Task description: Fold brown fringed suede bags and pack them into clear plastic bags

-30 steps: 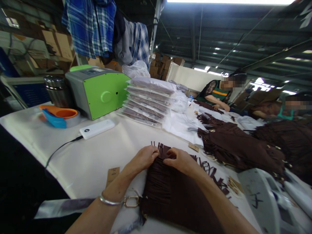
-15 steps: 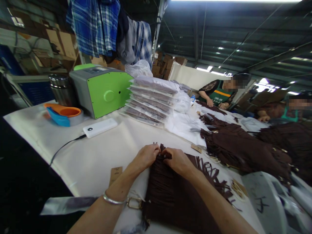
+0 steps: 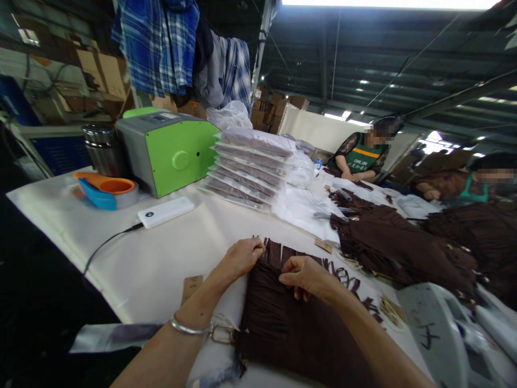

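Note:
A dark brown fringed bag (image 3: 319, 337) lies on the white table in front of me, with a gold buckle (image 3: 222, 334) at its left side. My left hand (image 3: 244, 254) is closed in a pinch on the fringe (image 3: 264, 285) at the bag's upper left corner. Just to the right, my right hand (image 3: 305, 274) rests over the bag's upper part, thumb and forefinger together and the other fingers curled. What lies between those fingertips, if anything, is too small to make out. Loose strands spread along the far edge of the bag.
A brown card tag (image 3: 191, 288) lies left of my forearm. Beyond are a white power bank (image 3: 165, 212), a tape dispenser (image 3: 107, 186), a green-grey machine (image 3: 177, 156) and stacked packed bags (image 3: 246, 167). More brown bags (image 3: 399, 237) lie to the right, where two co-workers sit.
My right hand has moved from beside my left hand at the corner to the right and down over the bag. Flat fringe strips now show between my hands. My left hand stays put.

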{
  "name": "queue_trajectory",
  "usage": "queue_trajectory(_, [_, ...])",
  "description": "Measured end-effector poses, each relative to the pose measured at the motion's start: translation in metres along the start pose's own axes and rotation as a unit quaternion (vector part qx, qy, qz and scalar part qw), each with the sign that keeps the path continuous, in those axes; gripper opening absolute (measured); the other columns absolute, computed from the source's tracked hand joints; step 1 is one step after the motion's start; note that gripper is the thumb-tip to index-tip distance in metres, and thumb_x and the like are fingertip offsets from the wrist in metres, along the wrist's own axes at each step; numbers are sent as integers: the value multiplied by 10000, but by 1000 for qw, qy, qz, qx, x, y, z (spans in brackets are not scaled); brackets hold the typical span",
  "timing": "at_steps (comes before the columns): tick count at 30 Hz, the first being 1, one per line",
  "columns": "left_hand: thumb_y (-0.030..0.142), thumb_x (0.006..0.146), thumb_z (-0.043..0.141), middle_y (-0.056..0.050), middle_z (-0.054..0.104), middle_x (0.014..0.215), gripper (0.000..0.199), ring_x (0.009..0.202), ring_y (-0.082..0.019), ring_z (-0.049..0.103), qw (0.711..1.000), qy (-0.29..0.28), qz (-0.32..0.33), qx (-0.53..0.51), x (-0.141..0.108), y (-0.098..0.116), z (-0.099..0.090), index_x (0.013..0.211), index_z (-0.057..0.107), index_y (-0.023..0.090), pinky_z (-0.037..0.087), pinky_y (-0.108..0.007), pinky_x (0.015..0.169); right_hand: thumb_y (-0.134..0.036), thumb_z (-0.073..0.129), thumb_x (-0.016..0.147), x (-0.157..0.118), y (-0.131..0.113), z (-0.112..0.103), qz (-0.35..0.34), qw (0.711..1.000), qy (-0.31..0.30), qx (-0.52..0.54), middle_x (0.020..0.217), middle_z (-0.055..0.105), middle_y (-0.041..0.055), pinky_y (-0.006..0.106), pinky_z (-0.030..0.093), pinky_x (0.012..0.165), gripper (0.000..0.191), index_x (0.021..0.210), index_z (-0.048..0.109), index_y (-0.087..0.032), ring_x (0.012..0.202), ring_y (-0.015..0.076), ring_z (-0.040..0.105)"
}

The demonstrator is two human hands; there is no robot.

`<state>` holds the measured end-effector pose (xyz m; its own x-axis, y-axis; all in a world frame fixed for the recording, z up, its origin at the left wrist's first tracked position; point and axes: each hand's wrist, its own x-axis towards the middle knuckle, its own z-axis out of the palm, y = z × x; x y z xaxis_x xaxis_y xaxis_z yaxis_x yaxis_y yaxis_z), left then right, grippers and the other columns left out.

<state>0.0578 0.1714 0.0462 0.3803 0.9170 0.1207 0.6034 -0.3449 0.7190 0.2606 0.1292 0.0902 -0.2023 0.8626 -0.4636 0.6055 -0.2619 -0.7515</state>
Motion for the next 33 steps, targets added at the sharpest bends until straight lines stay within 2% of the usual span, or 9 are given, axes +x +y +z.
queue_trajectory(4, [321,812,601,-8,694,995,217,943,-191,601,993,-50,103,-24,-5,8,-1,985,701,237,418,-263,846,-368,609,744,-3,3,-4,-44,999,-15,1,658,639,-28,150,332,361,195,751,597,-173,426,51,499])
queue_trajectory(6, [290,768,647,-10,687,984,212,950,-197,595,988,-73,133,-39,-7,10,2,962,709,232,404,-273,863,-365,601,740,-1,2,-5,-60,998,0,9,670,642,-26,160,340,379,193,753,602,-173,447,61,506])
queue_trajectory(9, [203,731,617,-1,678,855,115,850,-184,596,990,-74,106,-64,-6,8,6,815,695,210,409,-267,798,-339,566,746,5,1,-7,-70,995,60,-36,604,612,-38,189,337,399,175,767,627,-176,451,89,514])
queue_trajectory(12, [195,752,538,1,664,805,108,780,-172,586,993,-45,67,-86,-3,6,5,777,643,196,418,-260,713,-256,553,735,7,-2,-8,-115,979,113,-126,646,662,-17,230,413,532,165,787,691,-180,581,135,595])
queue_trajectory(15, [229,798,461,-6,663,780,145,745,-166,591,992,-17,28,-118,0,5,0,776,598,186,434,-261,680,-220,587,719,5,-9,-5,-159,967,90,-178,852,733,8,255,452,691,225,887,734,-198,781,177,645])
queue_trajectory(17, [245,811,436,-10,664,757,156,728,-162,601,990,-7,6,-142,2,4,-2,773,573,182,449,-260,678,-232,608,722,6,-15,1,-172,958,76,-218,879,728,14,253,446,687,222,904,732,-202,784,178,638])
queue_trajectory(23, [244,784,448,-3,651,700,112,671,-150,608,981,10,-34,-189,5,0,1,763,540,184,464,-248,627,-227,604,749,20,-24,27,-182,890,109,-402,883,673,40,251,421,678,118,811,701,-203,778,173,619])
queue_trajectory(28, [248,773,470,9,628,665,100,639,-141,584,978,26,-44,-203,4,1,0,745,541,183,449,-238,597,-160,508,807,22,-25,38,-194,865,121,-447,970,666,95,300,415,813,177,872,671,-183,973,235,595])
queue_trajectory(33, [238,772,462,0,641,680,98,642,-144,591,976,23,-40,-215,3,1,-1,758,541,181,453,-242,597,-186,488,806,16,-27,33,-182,860,137,-456,1001,661,112,329,411,786,194,949,619,-176,949,254,599])
